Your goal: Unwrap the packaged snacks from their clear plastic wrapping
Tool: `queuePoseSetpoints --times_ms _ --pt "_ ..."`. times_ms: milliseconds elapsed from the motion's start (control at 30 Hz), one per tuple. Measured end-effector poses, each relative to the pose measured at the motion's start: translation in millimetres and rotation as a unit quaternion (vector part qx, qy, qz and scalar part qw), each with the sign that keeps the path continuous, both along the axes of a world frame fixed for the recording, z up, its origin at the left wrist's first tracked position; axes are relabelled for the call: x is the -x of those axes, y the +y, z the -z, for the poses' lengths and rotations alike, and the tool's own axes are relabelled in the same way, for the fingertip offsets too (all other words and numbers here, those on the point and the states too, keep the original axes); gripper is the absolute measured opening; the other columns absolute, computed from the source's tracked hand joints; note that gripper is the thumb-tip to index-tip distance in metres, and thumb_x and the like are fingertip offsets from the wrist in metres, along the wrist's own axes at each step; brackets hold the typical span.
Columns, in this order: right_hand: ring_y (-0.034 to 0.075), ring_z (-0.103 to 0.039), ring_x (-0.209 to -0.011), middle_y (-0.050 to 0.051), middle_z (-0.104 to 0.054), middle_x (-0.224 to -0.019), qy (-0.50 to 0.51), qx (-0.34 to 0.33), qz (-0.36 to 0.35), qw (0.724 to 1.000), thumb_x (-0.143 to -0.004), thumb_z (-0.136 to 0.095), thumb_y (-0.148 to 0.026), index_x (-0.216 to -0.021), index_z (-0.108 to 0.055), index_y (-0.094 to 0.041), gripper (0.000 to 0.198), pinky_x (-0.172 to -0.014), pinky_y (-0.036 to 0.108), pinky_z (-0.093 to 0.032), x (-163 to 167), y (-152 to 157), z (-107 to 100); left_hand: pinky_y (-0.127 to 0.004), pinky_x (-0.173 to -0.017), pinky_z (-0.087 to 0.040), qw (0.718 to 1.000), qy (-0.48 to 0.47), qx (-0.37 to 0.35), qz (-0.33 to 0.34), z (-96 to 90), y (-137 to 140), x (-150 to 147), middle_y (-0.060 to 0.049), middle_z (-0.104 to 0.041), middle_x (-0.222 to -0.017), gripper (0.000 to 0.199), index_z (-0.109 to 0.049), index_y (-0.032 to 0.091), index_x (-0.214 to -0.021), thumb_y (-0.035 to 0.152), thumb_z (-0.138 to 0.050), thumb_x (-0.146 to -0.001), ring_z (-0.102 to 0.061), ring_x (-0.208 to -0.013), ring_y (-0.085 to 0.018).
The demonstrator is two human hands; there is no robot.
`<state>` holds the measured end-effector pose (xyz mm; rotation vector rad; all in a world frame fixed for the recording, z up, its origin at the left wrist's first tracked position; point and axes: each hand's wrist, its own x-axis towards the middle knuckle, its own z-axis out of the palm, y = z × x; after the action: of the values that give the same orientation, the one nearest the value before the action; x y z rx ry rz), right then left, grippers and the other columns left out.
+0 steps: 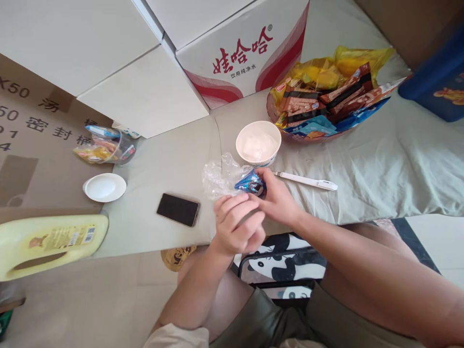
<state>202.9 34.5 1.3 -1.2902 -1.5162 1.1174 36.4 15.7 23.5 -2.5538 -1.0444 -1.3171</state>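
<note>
A small blue snack packet [251, 182] is pinched in my right hand [278, 199], its shiny wrapper partly covered by my fingers. Close beside it, on the near side, my left hand [239, 223] has its fingers curled in, and whatever they may hold is hidden. Crumpled clear plastic [222, 176] lies just left of the packet. Beyond my hands stands a white paper bowl [258, 143] with clear plastic inside. A white utility knife [306, 181] rests on the cloth to the right of my right hand.
A basket heaped with snack packets [326, 104] stands at back right, near a blue container [437, 79]. On the left are a black phone [178, 209], a white lid [105, 187], a tub of sweets [105, 145] and a yellow jug [54, 241]. White boxes [246, 58] line the back.
</note>
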Motion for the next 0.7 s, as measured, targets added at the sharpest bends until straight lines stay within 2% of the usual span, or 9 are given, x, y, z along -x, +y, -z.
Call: queuePoseSetpoints --times_ms 67,133,233,300,367,433,500,600,700 --pt "0.025 -0.066 -0.090 0.008 -0.069 -0.105 0.003 -0.010 -0.034 0.999 -0.078 -0.065 -0.032 -0.115 -0.049 -0.022 0.041 -0.076 0.036 -0.050 3.3 -4.4 -1.6 -0.049 -0.109 -0.036 0.995 0.018 0.097 -0.028 5.1 1.6 1.6 -0.007 -0.067 -0.114 0.027 -0.066 0.027 -0.107 0.036 -0.061 -0.082 -0.058 -0.119 -0.029" --pt "0.022 -0.065 -0.084 0.006 -0.068 -0.102 0.008 -0.011 -0.065 0.998 -0.079 -0.065 -0.032 -0.112 -0.049 -0.022 0.038 -0.072 0.035 -0.049 7.1 -8.9 -3.9 -0.050 -0.113 -0.033 0.969 -0.068 0.231 -0.056 11.6 10.2 7.2 -0.011 -0.064 -0.127 0.042 -0.062 0.023 -0.121 0.047 -0.055 -0.087 -0.053 -0.128 -0.031" --pt "0.020 -0.063 -0.082 0.006 -0.066 -0.100 0.034 -0.003 -0.090 0.995 -0.081 -0.065 -0.032 -0.112 -0.049 -0.022 0.037 -0.072 0.034 -0.050 12.1 -14.3 -4.2 -0.043 -0.103 -0.046 0.874 -0.249 0.416 -0.016 19.8 17.7 13.2 -0.012 -0.066 -0.125 0.049 -0.061 0.020 -0.122 0.055 -0.053 -0.090 -0.060 -0.119 -0.028" --pt "0.020 -0.062 -0.084 0.006 -0.065 -0.101 0.063 -0.002 -0.085 0.994 -0.082 -0.065 -0.032 -0.113 -0.047 -0.021 0.038 -0.073 0.034 -0.051 14.5 -16.3 -1.0 -0.040 -0.098 -0.050 0.803 -0.337 0.490 0.026 24.1 14.3 9.4 -0.012 -0.069 -0.119 0.053 -0.063 0.020 -0.118 0.060 -0.058 -0.085 -0.065 -0.111 -0.027" --pt "0.020 -0.062 -0.087 0.007 -0.063 -0.103 0.089 -0.007 -0.066 0.994 -0.083 -0.065 -0.034 -0.115 -0.045 -0.022 0.040 -0.073 0.034 -0.051 15.8 -16.8 3.1 -0.041 -0.100 -0.050 0.743 -0.402 0.531 0.064 27.9 8.1 0.4 -0.011 -0.069 -0.121 0.060 -0.063 0.021 -0.121 0.064 -0.065 -0.078 -0.064 -0.113 -0.028" --pt "0.020 -0.062 -0.091 0.008 -0.062 -0.108 0.104 -0.021 -0.052 0.993 -0.086 -0.064 -0.036 -0.118 -0.044 -0.022 0.040 -0.076 0.035 -0.052 16.1 -16.3 5.0 -0.042 -0.104 -0.048 0.700 -0.446 0.551 0.091 30.2 4.6 -9.3 -0.009 -0.067 -0.126 0.067 -0.062 0.024 -0.125 0.062 -0.074 -0.072 -0.063 -0.118 -0.029" --pt "0.021 -0.062 -0.097 0.009 -0.062 -0.113 0.102 -0.052 -0.067 0.991 -0.090 -0.060 -0.035 -0.117 -0.046 -0.023 0.033 -0.082 0.037 -0.053 15.6 -15.3 3.4 -0.043 -0.106 -0.046 0.679 -0.458 0.564 0.105 29.9 6.4 -15.8 -0.009 -0.067 -0.128 0.063 -0.065 0.024 -0.122 0.055 -0.078 -0.069 -0.061 -0.122 -0.030" --pt "0.023 -0.060 -0.107 0.009 -0.062 -0.114 0.067 -0.121 -0.086 0.987 -0.093 -0.054 -0.030 -0.113 -0.053 -0.023 0.022 -0.094 0.042 -0.050 14.1 -13.8 -1.6 -0.044 -0.106 -0.046 0.650 -0.477 0.582 0.105 23.9 15.9 -17.1 -0.010 -0.069 -0.125 0.045 -0.071 0.021 -0.106 0.045 -0.078 -0.068 -0.058 -0.126 -0.032" --pt "0.026 -0.055 -0.119 0.012 -0.058 -0.122 0.042 -0.134 -0.033 0.990 -0.090 -0.058 -0.033 -0.119 -0.056 -0.024 0.030 -0.103 0.047 -0.046 12.6 -13.0 -0.9 -0.045 -0.106 -0.045 0.599 -0.524 0.599 0.090 15.2 24.0 -12.9 -0.009 -0.072 -0.121 0.035 -0.073 0.020 -0.095 0.040 -0.068 -0.066 -0.056 -0.129 -0.033"
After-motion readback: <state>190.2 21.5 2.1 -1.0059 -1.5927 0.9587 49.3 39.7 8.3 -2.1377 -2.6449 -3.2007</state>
